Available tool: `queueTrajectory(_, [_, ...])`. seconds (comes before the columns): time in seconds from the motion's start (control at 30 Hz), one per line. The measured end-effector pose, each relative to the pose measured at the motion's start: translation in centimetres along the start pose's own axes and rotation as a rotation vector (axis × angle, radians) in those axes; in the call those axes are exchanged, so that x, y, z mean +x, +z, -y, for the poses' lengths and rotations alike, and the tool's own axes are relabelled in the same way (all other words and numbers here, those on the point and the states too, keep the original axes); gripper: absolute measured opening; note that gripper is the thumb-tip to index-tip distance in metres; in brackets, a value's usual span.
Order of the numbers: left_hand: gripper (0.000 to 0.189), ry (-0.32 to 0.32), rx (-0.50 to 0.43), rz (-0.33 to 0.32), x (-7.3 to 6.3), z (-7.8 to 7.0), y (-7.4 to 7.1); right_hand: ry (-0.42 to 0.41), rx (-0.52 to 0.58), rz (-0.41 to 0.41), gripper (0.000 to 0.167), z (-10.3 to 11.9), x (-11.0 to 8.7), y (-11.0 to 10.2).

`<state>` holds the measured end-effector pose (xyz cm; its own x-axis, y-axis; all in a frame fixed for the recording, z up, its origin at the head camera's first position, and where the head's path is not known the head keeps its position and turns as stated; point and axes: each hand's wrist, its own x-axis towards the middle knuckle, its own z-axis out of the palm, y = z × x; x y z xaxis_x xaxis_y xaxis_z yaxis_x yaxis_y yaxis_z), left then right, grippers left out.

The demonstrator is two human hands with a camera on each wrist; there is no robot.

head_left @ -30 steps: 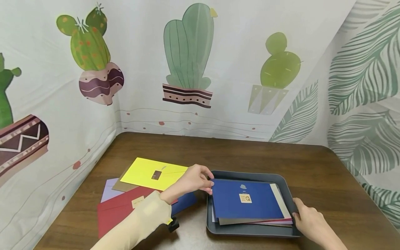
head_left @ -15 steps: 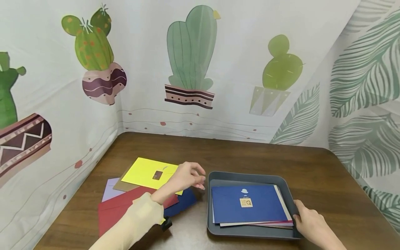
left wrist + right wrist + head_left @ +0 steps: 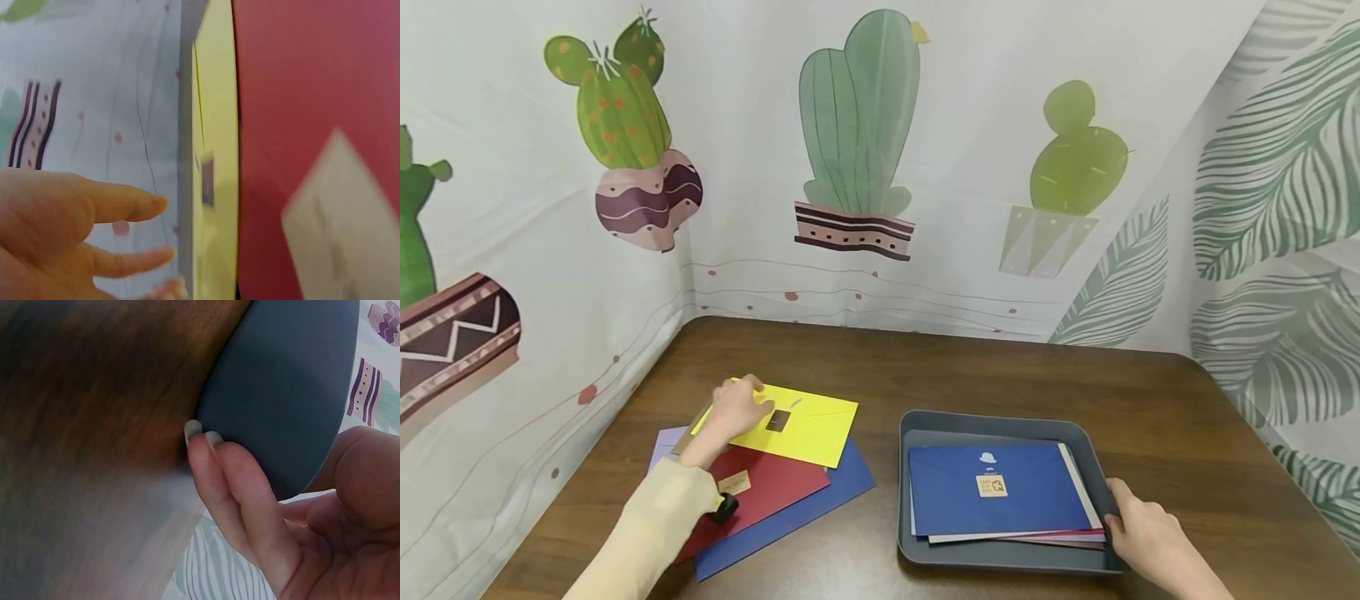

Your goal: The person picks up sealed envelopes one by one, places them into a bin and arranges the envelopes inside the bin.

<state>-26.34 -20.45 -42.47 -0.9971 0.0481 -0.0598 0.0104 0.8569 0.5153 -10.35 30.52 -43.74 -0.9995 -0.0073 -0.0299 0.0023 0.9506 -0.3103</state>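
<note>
Head view, clock read from its centre: left hand (image 3: 736, 410) at eight o'clock over yellow envelope (image 3: 816, 432), thumb and fingers apart, contact unclear; yellow envelope lies at seven, overlapping red envelope (image 3: 778, 482) and blue envelope (image 3: 850, 479). Right hand (image 3: 1153, 533) at four o'clock grips wall of tray (image 3: 955, 557), which sits at five o'clock, hat-print envelope (image 3: 951, 492) topmost inside.

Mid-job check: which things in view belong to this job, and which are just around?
Likely the job:
yellow envelope, below the left hand
red envelope
blue envelope, under the red
lilac envelope
brown envelope
tray, held by the right hand
stack in the tray

Likely just around:
table, as support
cactus cloth, behind
</note>
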Motion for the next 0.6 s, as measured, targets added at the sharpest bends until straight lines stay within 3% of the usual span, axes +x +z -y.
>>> queueTrajectory(0.13, [0.068, -0.148, 0.036, 0.018, 0.3, 1.6, -0.5, 0.003, 0.0, 0.004, 0.039, 0.1, 0.0, 0.0])
queueTrajectory(0.27, [0.089, -0.222, 0.031, 0.025, 0.9, 2.7, -0.5, 0.004, -0.002, 0.008, 0.04, 0.1, 0.0, 0.0])
queueTrajectory(0.6, [0.113, -0.241, 0.033, 0.099, 1.8, 4.2, -0.9, 0.007, -0.006, 0.012, 0.04, 0.1, 0.1, 0.0])
